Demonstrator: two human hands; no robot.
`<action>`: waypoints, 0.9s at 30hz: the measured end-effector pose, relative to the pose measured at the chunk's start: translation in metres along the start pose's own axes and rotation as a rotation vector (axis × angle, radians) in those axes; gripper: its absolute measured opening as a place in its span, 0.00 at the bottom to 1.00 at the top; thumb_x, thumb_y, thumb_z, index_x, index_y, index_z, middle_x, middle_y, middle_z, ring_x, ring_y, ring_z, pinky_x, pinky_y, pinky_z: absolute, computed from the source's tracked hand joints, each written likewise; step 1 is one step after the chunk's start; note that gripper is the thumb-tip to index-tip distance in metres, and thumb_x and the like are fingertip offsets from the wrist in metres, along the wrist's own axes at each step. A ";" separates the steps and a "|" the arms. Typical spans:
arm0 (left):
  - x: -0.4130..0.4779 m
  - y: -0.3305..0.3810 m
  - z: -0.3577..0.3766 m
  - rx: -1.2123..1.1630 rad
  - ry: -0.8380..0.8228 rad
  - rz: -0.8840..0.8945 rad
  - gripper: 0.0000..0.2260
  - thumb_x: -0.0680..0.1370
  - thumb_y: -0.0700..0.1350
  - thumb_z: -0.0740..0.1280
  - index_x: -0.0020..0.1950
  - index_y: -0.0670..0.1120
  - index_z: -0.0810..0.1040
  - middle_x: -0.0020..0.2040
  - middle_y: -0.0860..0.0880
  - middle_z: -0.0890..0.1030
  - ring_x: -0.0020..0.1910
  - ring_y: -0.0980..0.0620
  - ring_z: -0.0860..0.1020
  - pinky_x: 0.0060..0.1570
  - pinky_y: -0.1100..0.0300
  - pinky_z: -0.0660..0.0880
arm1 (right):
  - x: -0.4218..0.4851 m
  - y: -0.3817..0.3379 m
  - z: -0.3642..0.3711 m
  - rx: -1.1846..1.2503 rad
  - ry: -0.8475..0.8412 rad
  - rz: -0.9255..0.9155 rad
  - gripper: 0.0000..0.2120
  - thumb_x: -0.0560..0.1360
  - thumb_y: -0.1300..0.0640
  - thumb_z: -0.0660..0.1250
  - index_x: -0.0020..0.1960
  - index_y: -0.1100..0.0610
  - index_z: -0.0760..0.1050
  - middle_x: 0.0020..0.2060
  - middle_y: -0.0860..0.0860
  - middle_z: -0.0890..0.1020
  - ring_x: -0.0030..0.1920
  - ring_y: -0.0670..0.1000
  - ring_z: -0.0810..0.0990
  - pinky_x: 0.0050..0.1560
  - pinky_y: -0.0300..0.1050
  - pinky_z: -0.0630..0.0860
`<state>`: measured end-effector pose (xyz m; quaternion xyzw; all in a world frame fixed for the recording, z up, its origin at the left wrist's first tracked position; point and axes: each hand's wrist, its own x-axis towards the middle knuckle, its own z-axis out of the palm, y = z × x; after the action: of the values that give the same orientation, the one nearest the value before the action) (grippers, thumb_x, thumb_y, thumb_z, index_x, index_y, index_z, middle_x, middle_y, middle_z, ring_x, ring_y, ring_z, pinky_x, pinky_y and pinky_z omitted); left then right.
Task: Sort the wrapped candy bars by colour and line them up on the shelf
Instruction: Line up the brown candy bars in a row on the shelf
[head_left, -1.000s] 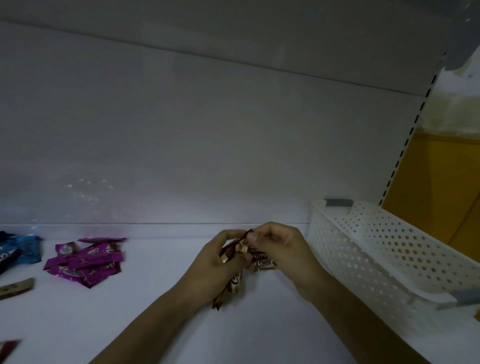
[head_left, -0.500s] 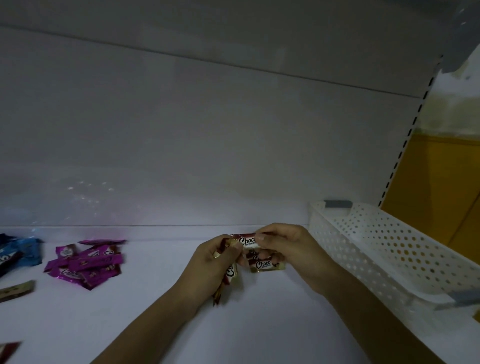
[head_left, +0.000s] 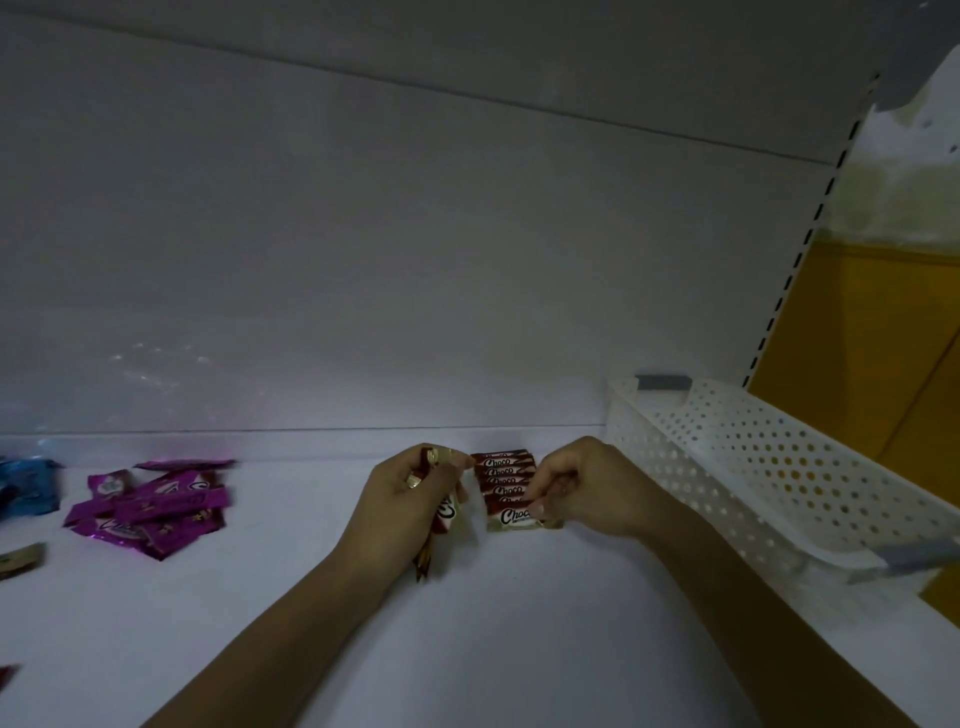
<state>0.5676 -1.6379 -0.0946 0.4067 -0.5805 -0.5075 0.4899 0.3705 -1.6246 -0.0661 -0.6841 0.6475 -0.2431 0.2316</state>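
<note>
Judging from the left of the frame across, the loose heaps look like the first hazard: the blue-wrapped bars (head_left: 26, 488) at the left edge and the magenta bars (head_left: 150, 506) beside them lie overlapping rather than in rows, so a careless forearm could sweep the two colours together. At centre, the bundle of red-brown bars (head_left: 448, 512) sits in the left hand (head_left: 400, 514) with ends poking out above and below. Slick wrappers could slide free and drop onto the shelf (head_left: 519, 634). Just right of it, the row of red Choco bars (head_left: 504, 475) lies shingled, and a nudge while seating the front Choco bar (head_left: 511, 518) could skew the whole line. The left hand's fingers are curled round its bundle, back of the hand up, with the forearm entering from lower left. The right hand (head_left: 587, 488) pinches the front bar's right end between thumb and fingertips, its other fingers tucked, near the white perforated basket (head_left: 753, 467) at right.
</note>
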 end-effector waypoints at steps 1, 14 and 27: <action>0.000 0.000 0.000 0.005 0.001 0.004 0.09 0.80 0.42 0.62 0.47 0.43 0.82 0.30 0.54 0.80 0.23 0.61 0.71 0.25 0.70 0.68 | 0.001 0.001 0.001 -0.042 0.016 0.003 0.09 0.66 0.59 0.78 0.36 0.46 0.81 0.38 0.49 0.85 0.42 0.49 0.83 0.56 0.51 0.77; 0.002 -0.001 -0.001 -0.013 0.020 -0.009 0.09 0.80 0.43 0.62 0.47 0.45 0.82 0.30 0.56 0.79 0.23 0.61 0.71 0.24 0.71 0.67 | 0.004 0.001 0.007 -0.249 0.104 -0.065 0.08 0.68 0.53 0.76 0.46 0.47 0.81 0.39 0.39 0.77 0.41 0.39 0.74 0.52 0.38 0.69; 0.008 0.024 -0.015 -0.802 0.148 -0.427 0.12 0.78 0.48 0.63 0.37 0.45 0.73 0.30 0.47 0.75 0.27 0.51 0.75 0.29 0.60 0.75 | -0.019 -0.055 0.075 0.222 0.097 -0.357 0.24 0.69 0.49 0.74 0.62 0.42 0.69 0.44 0.35 0.78 0.41 0.39 0.79 0.39 0.32 0.75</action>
<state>0.5814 -1.6448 -0.0698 0.3309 -0.2050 -0.7512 0.5330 0.4596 -1.6027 -0.0902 -0.7459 0.4955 -0.3827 0.2273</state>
